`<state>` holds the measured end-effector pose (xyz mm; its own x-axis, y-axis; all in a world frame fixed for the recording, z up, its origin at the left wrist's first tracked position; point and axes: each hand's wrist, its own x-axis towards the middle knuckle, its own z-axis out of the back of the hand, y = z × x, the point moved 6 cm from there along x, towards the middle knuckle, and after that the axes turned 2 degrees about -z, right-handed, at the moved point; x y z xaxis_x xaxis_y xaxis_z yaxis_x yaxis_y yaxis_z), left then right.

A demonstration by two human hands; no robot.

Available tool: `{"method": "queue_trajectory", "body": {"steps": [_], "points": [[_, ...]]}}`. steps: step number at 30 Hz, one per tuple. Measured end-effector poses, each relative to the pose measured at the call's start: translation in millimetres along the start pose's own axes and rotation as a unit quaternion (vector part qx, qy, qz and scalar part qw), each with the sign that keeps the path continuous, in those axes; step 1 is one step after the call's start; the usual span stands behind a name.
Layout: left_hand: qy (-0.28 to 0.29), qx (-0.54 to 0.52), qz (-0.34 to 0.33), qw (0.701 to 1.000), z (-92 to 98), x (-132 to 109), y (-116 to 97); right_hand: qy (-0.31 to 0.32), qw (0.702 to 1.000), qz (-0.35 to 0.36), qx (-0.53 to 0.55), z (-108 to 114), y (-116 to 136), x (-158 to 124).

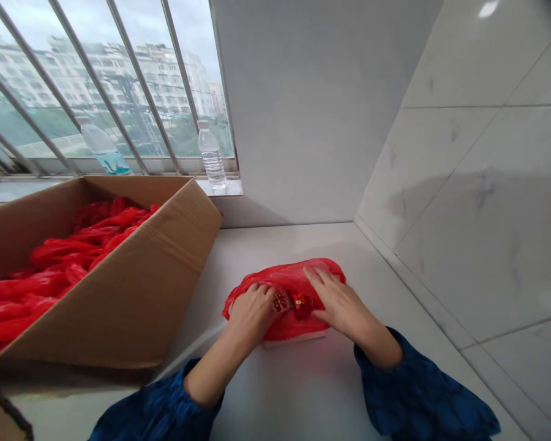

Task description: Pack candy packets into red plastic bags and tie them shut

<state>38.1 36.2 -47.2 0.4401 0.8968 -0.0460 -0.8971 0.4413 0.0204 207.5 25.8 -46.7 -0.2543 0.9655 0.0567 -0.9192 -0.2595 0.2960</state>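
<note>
A red plastic bag (275, 275) lies spread on the white surface in front of me. On it, between my hands, are a small red-and-white patterned packet (281, 301) and a shiny red item with gold marks (302, 304), whose kind I cannot make out. My left hand (253, 309) is closed at the bag's left part, fingers curled over the red plastic beside the packet; its fingertips are partly hidden. With fingers apart, my right hand (337, 300) rests on the bag's right side, close to the shiny item. A pale flat edge (298, 340) shows under the bag's near side.
A large open cardboard box (165, 269) filled with red plastic bags (73, 257) stands to the left. Two clear bottles, one bare (211, 156) and one labelled (103, 147), stand by the barred window. A grey wall and a marbled tile wall (477, 245) bound the surface.
</note>
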Motion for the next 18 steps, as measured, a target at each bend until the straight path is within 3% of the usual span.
{"method": "queue_trajectory", "body": {"steps": [2,5,7,10,14,16,18], "points": [[-0.009,-0.004,-0.003,1.000,0.7,5.0,-7.1,-0.011,0.999,0.040,0.031,5.8,8.8,2.0],[-0.010,-0.008,0.003,1.000,-6.4,9.6,-8.4,0.054,0.994,0.078,0.057,-4.6,17.4,6.3],[-0.009,-0.012,0.006,1.000,-11.8,9.8,-4.1,0.083,0.995,0.047,0.041,-15.7,13.3,9.5],[-0.005,-0.026,-0.014,1.000,-12.2,7.4,2.5,0.054,0.998,-0.026,0.016,-21.2,0.0,13.0],[0.008,-0.065,-0.082,0.995,5.7,1.4,5.7,0.043,0.998,-0.022,0.029,-12.7,-7.1,11.1],[-0.027,-0.113,-0.090,0.989,23.7,-2.3,9.3,0.031,0.998,0.007,0.058,-0.8,-5.9,7.8],[-0.084,-0.233,-0.088,0.965,42.9,-6.4,13.6,-0.002,0.994,0.043,0.102,15.2,-1.4,3.3]]}}
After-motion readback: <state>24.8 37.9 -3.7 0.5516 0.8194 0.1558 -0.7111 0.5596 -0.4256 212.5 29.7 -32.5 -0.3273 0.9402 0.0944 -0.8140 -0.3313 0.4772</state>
